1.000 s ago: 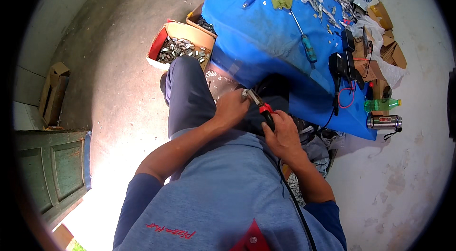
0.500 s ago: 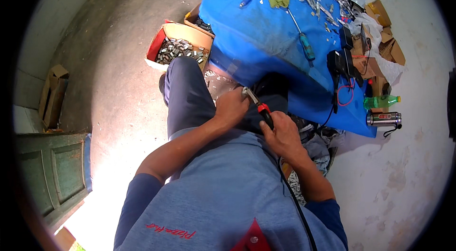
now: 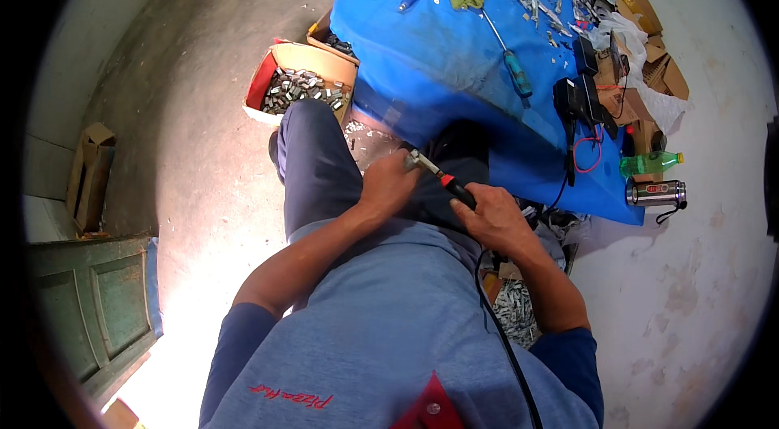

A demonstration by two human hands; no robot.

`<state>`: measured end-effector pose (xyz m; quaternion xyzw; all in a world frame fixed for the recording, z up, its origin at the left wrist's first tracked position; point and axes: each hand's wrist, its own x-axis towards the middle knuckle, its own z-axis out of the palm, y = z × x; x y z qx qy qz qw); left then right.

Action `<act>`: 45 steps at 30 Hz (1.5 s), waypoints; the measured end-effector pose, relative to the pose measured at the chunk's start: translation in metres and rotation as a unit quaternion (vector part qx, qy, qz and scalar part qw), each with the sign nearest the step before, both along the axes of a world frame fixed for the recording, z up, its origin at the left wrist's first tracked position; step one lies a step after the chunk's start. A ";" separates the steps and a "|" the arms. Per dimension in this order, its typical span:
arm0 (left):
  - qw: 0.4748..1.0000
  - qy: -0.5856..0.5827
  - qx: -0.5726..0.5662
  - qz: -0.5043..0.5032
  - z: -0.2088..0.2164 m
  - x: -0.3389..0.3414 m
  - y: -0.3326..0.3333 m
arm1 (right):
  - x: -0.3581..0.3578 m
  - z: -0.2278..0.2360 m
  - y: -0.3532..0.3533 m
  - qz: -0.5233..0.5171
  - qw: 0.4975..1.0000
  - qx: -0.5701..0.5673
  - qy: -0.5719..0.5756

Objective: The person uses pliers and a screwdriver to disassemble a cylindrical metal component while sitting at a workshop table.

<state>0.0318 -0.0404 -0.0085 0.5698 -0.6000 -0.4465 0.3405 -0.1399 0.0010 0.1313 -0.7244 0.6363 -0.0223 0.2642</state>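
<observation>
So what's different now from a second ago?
The right hand swung a little outward to the right, so the red-and-black corded tool it holds lies flatter. The room slid slightly left in the picture, so the camera likely shifted. Nothing was visibly picked up or let go. The left hand stayed by the tool's metal end, and the teal screwdriver stayed on the blue cover.

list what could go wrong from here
The corded tool in the right hand could slip and hurt the left hand, since its metal end is right at those fingers.
The black cord runs down over the shirt, so it might snag or tug the tool.
The left knee looks close to the box of small metal pieces and may bump it.
</observation>
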 end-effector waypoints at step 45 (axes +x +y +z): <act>0.943 0.290 0.125 -0.106 -0.018 0.001 0.010 | -0.013 0.003 0.014 0.038 0.996 0.045 -0.061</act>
